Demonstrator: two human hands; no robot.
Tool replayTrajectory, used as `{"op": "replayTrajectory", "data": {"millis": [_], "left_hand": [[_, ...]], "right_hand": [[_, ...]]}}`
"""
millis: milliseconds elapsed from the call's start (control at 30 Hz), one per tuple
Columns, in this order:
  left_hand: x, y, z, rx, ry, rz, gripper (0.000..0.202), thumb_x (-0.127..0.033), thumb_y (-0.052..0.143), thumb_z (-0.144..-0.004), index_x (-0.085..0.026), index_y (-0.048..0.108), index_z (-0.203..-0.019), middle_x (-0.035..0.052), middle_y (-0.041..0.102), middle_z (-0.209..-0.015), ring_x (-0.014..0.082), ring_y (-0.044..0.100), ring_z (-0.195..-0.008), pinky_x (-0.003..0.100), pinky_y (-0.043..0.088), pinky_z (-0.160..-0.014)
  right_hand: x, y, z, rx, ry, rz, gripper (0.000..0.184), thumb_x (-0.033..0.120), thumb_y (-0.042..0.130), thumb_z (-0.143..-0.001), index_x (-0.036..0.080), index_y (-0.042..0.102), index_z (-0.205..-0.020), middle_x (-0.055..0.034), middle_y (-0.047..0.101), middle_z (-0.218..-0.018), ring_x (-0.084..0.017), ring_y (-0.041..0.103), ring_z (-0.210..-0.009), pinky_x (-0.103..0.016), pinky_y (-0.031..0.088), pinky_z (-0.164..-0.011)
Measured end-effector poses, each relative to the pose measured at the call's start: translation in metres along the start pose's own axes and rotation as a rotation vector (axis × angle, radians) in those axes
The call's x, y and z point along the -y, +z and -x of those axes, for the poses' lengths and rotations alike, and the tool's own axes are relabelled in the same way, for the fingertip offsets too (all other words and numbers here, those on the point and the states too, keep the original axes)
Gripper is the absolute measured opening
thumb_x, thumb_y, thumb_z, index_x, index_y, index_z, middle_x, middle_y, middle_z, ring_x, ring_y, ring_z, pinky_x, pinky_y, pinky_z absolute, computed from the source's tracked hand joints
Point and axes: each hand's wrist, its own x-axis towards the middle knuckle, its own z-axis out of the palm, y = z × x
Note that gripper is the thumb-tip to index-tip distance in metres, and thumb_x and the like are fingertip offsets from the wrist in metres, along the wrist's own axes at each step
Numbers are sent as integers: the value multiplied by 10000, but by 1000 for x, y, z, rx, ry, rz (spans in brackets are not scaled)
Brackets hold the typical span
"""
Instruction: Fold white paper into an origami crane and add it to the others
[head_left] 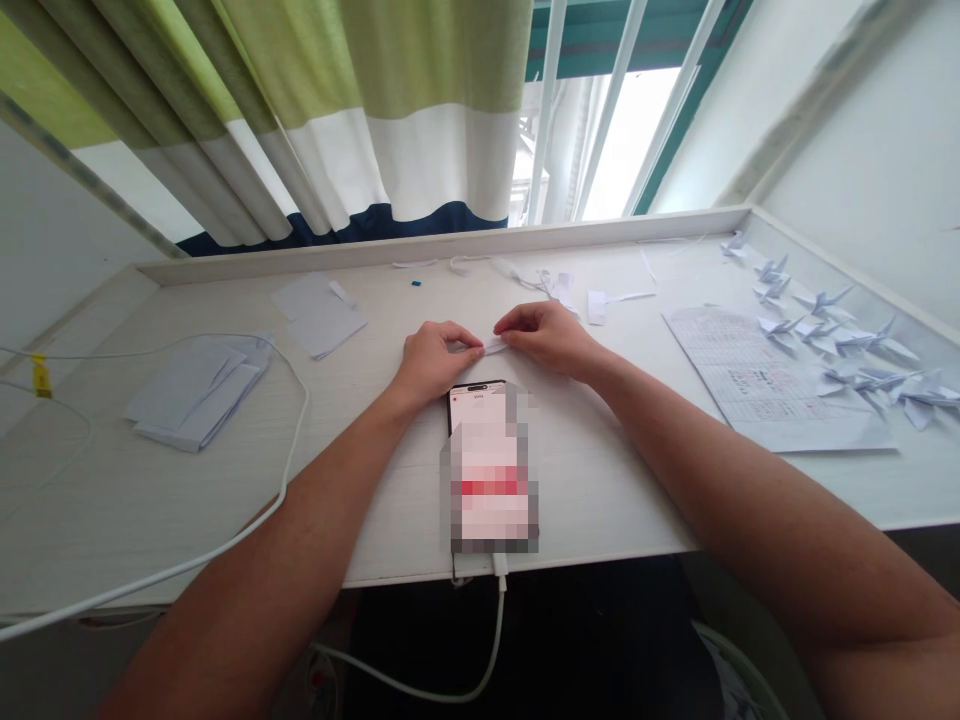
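Note:
A small folded piece of white paper [493, 348] lies between my two hands above the middle of the desk. My left hand [439, 358] pinches its left end between thumb and forefinger. From the other side, my right hand [551, 338] has its thumb and fingertips closed on the right end. Much of the paper is covered by my fingers, so its exact folds cannot be made out. Just below my hands rests a phone [493, 450] with a blurred screen, plugged into a white cable [501, 610].
Several folded paper cranes [817, 330] stand at the right, some by a written sheet [750, 370]. Stacked paper [199, 390] and loose sheets [322, 315] lie left. Paper scraps [551, 287] are behind my hands. Another white cable [296, 440] crosses my left forearm. A curtain [420, 110] hangs behind.

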Motion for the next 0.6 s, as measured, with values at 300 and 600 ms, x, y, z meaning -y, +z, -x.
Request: {"op": "replayTrajectory", "data": {"millis": [300,600], "left_hand": [[-1,1,-1,0,-16,-18,82,-303,792,-804,-255,834,-855,25,829,-991,264,741,-1037,410,536,-1030],[-3,1,0,0,-28,-8,58,-290,785,-807,-259,827,-834,22,827,-987,262,736,-1036,400,525,-1024]], "right_hand": [[-7,2,-4,20,-54,56,118,167,780,-798,180,783,-915,-79,807,-914,-218,741,-865,-405,620,-892],[-2,2,-1,11,-55,87,100,140,763,-813,179,787,-902,-74,809,-929,-209,738,-868,-373,598,-890]]}}
